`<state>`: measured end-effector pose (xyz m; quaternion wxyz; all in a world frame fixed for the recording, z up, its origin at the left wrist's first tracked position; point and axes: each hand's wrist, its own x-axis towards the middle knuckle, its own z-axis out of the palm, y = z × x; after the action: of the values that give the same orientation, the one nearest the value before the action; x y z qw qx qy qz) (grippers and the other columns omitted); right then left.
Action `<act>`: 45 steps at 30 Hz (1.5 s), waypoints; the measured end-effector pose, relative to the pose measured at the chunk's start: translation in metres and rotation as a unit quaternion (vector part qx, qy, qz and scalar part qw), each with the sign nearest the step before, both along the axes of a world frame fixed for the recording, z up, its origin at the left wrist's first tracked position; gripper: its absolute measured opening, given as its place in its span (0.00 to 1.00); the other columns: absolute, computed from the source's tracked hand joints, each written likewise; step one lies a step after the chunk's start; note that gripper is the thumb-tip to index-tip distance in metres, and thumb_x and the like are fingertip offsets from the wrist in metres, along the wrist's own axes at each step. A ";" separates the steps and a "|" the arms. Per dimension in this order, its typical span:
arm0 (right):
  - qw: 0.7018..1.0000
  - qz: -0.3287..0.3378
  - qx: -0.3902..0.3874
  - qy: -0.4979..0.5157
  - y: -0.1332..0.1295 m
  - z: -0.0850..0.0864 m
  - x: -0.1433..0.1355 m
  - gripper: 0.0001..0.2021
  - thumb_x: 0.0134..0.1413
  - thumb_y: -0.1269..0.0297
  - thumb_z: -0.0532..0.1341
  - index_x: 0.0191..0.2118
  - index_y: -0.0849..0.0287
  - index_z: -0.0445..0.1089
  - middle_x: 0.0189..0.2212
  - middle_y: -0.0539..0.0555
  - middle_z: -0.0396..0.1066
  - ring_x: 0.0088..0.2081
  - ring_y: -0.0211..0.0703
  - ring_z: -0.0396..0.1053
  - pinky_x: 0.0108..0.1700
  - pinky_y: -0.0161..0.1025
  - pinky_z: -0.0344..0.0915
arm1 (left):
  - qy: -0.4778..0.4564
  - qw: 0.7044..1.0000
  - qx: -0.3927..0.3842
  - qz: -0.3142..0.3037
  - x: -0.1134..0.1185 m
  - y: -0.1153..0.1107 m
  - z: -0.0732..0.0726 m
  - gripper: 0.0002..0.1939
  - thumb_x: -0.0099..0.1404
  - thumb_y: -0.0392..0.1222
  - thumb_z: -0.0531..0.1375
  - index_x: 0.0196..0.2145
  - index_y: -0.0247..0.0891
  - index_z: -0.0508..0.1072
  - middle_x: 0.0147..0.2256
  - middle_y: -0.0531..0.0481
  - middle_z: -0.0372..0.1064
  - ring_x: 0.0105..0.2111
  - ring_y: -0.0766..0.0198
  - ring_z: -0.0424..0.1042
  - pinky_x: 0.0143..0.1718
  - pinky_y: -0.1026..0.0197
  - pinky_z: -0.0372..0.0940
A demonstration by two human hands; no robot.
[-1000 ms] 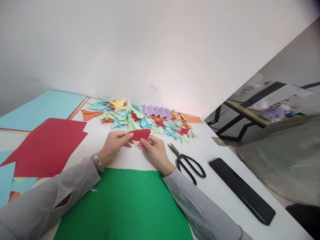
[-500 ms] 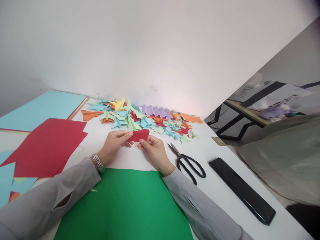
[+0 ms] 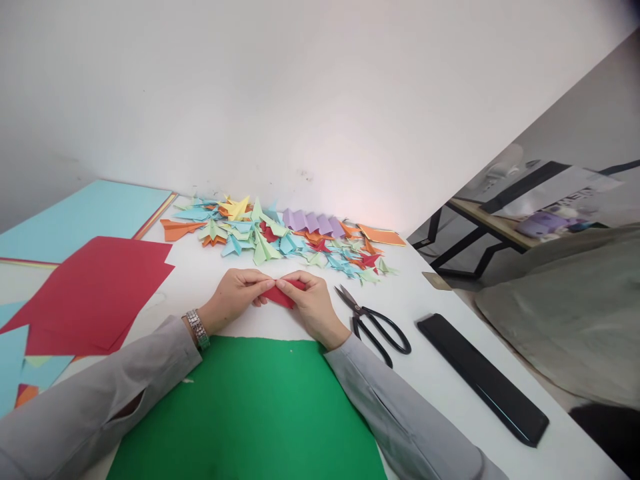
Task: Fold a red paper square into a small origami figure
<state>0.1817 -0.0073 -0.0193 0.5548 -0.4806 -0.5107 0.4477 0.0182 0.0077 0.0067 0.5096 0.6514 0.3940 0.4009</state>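
Note:
A small folded piece of red paper (image 3: 280,297) is pinched between both hands, just above the white tabletop. My left hand (image 3: 237,293), with a metal watch at the wrist, grips its left end between thumb and fingers. From the other side my right hand (image 3: 310,300) holds it, the two thumb tips almost meeting on top. Part of the paper is hidden behind the fingers. Just beyond the hands lies a heap of folded paper shapes (image 3: 265,247) in several colours. Black-handled scissors (image 3: 373,320) rest to the right of my right hand, blades partly apart.
Red paper sheets (image 3: 100,293) and a stack of large light blue sheets (image 3: 90,217) lie at left. A green sheet (image 3: 245,407) covers the near side. At right are a long black case (image 3: 483,377) and the table edge. Orange paper (image 3: 383,235) sits by the wall.
The folded red paper has come lower and turned, its near corner now pointing toward me. Both hands have drawn closer together, thumbs side by side on it.

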 end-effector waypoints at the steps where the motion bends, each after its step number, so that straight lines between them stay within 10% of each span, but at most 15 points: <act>1: 1.000 -0.001 0.000 0.003 0.000 0.000 0.000 0.10 0.38 0.57 0.70 0.24 0.58 0.74 0.23 0.50 0.73 0.26 0.39 0.66 0.33 0.39 0.63 | 0.001 1.000 0.004 -0.001 0.000 0.000 0.000 0.14 0.53 0.50 0.63 0.24 0.35 0.78 0.21 0.50 0.71 0.19 0.68 0.66 0.21 0.66 0.64; 45: 0.995 0.024 -0.030 0.094 0.000 0.003 0.000 0.13 0.37 0.54 0.70 0.21 0.58 0.72 0.19 0.49 0.69 0.22 0.36 0.61 0.27 0.36 0.58 | -0.010 0.998 -0.056 0.030 0.000 -0.002 -0.001 0.12 0.52 0.47 0.64 0.26 0.34 0.77 0.16 0.53 0.68 0.17 0.69 0.65 0.21 0.66 0.62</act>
<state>0.1813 -0.0077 -0.0165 0.5746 -0.4405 -0.4540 0.5193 0.0180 0.0058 0.0052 0.5365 0.6060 0.4303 0.3997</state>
